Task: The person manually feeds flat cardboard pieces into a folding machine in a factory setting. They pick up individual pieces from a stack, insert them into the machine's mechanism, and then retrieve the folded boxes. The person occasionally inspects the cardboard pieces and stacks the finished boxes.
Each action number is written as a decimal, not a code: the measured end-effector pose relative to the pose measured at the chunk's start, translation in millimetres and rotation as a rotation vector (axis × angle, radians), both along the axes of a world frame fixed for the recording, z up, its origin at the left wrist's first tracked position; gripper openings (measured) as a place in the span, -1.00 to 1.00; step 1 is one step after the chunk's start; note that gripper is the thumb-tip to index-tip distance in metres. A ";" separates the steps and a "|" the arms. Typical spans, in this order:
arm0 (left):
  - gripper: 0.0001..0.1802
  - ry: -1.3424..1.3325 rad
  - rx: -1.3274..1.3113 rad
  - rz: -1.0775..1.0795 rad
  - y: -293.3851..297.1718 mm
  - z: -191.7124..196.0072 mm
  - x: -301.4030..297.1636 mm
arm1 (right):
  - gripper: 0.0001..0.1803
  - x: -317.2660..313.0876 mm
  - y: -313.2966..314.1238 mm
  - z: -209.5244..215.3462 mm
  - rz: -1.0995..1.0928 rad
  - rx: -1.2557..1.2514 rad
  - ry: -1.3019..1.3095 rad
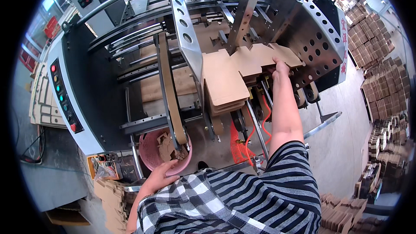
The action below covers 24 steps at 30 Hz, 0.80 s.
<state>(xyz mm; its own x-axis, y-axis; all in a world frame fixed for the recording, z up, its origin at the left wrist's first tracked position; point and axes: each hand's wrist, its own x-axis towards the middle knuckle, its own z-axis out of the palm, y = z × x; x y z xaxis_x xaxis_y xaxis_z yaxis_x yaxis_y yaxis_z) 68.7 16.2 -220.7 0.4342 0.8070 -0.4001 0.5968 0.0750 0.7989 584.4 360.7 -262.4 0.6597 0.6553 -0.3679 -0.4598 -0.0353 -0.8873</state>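
Observation:
A stack of die-cut brown cardboard blanks (225,78) lies in the feed area of a machine, between upright perforated metal plates. My right arm reaches forward to the stack. At its near edge, my right hand (281,67) grips the cardboard, one digit on top and the others partly hidden below. Low on the left, my left hand (161,176) holds nothing, its fingers stretched out. It hangs close to my checked apron and beside the rim of a pink basket (146,158), which contains cardboard scraps (166,146).
A tan belt (170,91) runs down the machine left of the blanks. The left side panel carries a button strip (63,97). Red air hoses (265,112) and metal rods sit below the stack. Cardboard piles (385,82) line the right; more blanks (109,199) stand at lower left.

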 end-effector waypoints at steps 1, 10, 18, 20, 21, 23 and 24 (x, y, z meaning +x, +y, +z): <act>-0.31 0.002 0.004 -0.006 -1.9 -1.7 -1.0 | -0.65 0.2 -2.3 -3.2 0.018 0.031 0.013; -0.30 -0.001 0.001 -0.013 1.2 -10.9 -0.8 | -0.58 18.8 -36.7 -6.8 0.199 -0.333 -0.481; -0.32 0.017 0.001 -0.028 0.9 -11.5 -1.2 | -0.50 17.0 -11.0 -24.2 0.149 -0.280 -0.569; -0.32 0.018 0.022 -0.032 -0.8 -14.2 -1.4 | -0.51 3.0 -10.1 -16.9 0.188 -0.317 -0.761; -0.32 0.014 0.022 -0.029 -2.1 -15.3 -1.8 | -0.45 11.4 -4.0 -25.2 0.285 -0.275 -0.679; -0.32 0.006 0.011 -0.023 -1.6 -16.9 -1.5 | -0.42 3.5 -11.5 -26.4 0.362 -0.331 -0.740; -0.32 0.008 0.012 -0.020 -2.5 -16.4 -2.5 | -0.40 1.2 -14.7 -25.7 0.398 -0.356 -0.770</act>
<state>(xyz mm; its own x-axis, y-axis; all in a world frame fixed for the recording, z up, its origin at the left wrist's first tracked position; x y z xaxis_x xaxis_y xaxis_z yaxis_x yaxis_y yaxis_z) 66.2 13.7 -237.1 0.4469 0.8031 -0.3941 0.6047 0.0535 0.7947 585.7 346.0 -288.1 0.5566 0.8179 -0.1458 0.3541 -0.3923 -0.8490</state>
